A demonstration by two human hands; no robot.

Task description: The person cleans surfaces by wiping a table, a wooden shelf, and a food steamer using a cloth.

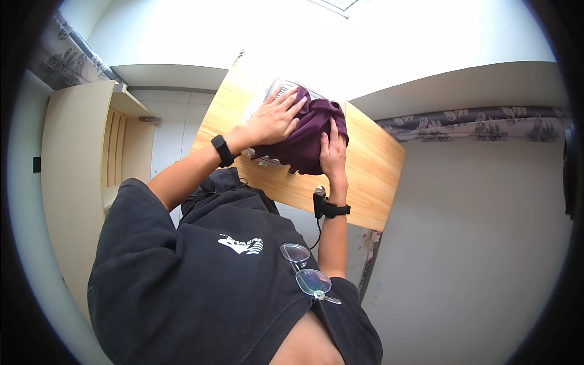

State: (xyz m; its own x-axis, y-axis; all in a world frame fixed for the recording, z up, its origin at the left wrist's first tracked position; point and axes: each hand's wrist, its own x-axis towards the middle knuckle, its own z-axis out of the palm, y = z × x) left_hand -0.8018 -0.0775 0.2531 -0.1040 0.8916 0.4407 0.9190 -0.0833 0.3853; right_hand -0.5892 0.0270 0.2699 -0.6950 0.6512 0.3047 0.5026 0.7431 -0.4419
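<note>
A dark purple cloth (307, 137) lies crumpled over a pale slatted object (277, 88), whose kind I cannot make out because the cloth covers most of it. My left hand (274, 118), wearing a black wristband, lies flat with fingers spread across the cloth's left upper part and the pale object's edge. On the right side of the cloth rests my right hand (333, 152), its index finger stretched out along the fabric and its thumb apart. Some of its other fingers are hidden. Small white parts (263, 162) stick out below the cloth's front edge.
The wooden table (371, 164) carries the cloth and pale object. A black strapped device (328, 207) with a cable sits on my right wrist. Glasses (304, 267) hang on my dark shirt. A pale wooden cabinet (79, 176) stands left; a wall (462, 231) lies right.
</note>
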